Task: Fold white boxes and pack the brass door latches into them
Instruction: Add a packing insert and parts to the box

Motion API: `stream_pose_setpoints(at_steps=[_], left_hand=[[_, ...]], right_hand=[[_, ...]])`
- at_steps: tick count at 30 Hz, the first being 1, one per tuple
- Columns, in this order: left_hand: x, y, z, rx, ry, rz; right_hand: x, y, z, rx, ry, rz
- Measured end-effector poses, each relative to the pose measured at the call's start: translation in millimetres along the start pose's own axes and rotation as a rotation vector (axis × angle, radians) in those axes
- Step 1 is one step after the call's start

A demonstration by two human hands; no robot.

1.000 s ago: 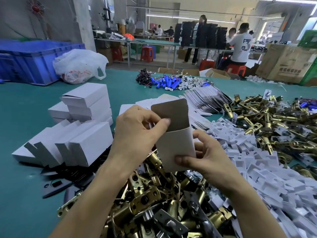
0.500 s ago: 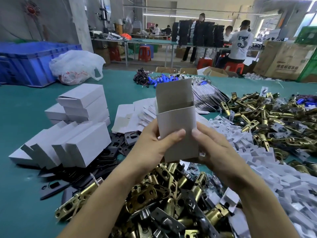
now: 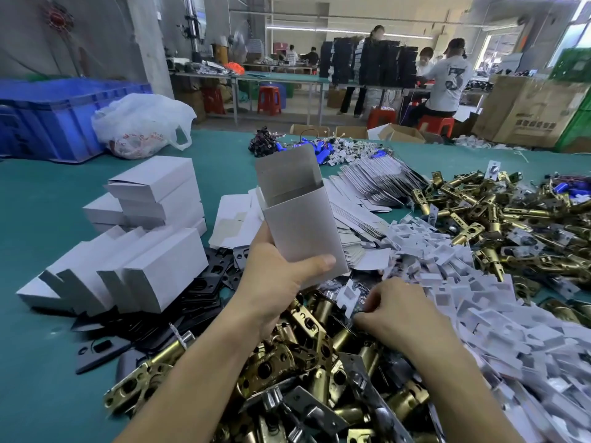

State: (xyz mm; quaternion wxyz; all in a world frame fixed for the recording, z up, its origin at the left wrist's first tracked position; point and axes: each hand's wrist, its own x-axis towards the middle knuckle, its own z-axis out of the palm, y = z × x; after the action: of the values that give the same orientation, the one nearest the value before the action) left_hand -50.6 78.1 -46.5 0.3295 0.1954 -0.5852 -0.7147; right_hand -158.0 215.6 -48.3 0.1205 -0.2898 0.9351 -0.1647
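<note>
My left hand [image 3: 275, 279] grips a white box [image 3: 300, 225] upright, its top flap standing open. Below it, my right hand [image 3: 396, 311] reaches into the near pile of brass door latches [image 3: 307, 362], fingers curled and pinching a small item at the pile's top; what it pinches is hidden by the fingers. A white plastic piece [image 3: 348, 295] sticks up just left of those fingers. Folded white boxes [image 3: 153, 260] lie stacked at the left. Flat box blanks [image 3: 367, 187] fan out behind the held box.
A second heap of brass latches [image 3: 499, 219] covers the right of the green table [image 3: 38, 203]. White plastic inserts [image 3: 479, 295] spread between the heaps. Black plates [image 3: 204, 292] lie under the boxes. A blue crate [image 3: 54, 116] and plastic bag [image 3: 140, 123] stand far left.
My right hand has let go of the box and dropped to the latch pile. The left hand alone now holds the box, raised and tilted slightly left.
</note>
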Motion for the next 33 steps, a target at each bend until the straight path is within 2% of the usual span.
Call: stream_pose_setpoints(at_steps=[8,12,19,22,24,26,29,33], left_hand=[[2,-3,-3,0.010,0.021,0.063],[-1,0,-1,-0.013,-0.026,0.057],[-8,-2,2,0.134,-0.274,-0.012],[-10,-2,1,0.195,-0.335,-0.026],[-10,-1,1,0.223,-0.365,-0.037],[-11,-1,0,0.261,-0.407,-0.055],[-12,1,0,0.293,-0.452,-0.090],[-14,1,2,0.295,-0.468,-0.078]], right_hand=[[10,11,-1,0.039,-0.046,-0.066],[13,17,-13,0.125,0.036,-0.155],[1,23,-43,0.523,0.392,-0.244],[-12,16,-60,0.782,0.563,-0.378],[-24,5,-68,0.998,0.600,-0.506],[-33,-7,-70,1.081,0.595,-0.656],[-37,-20,-64,0.987,0.626,-0.813],[-34,-24,-49,0.553,0.736,-0.785]])
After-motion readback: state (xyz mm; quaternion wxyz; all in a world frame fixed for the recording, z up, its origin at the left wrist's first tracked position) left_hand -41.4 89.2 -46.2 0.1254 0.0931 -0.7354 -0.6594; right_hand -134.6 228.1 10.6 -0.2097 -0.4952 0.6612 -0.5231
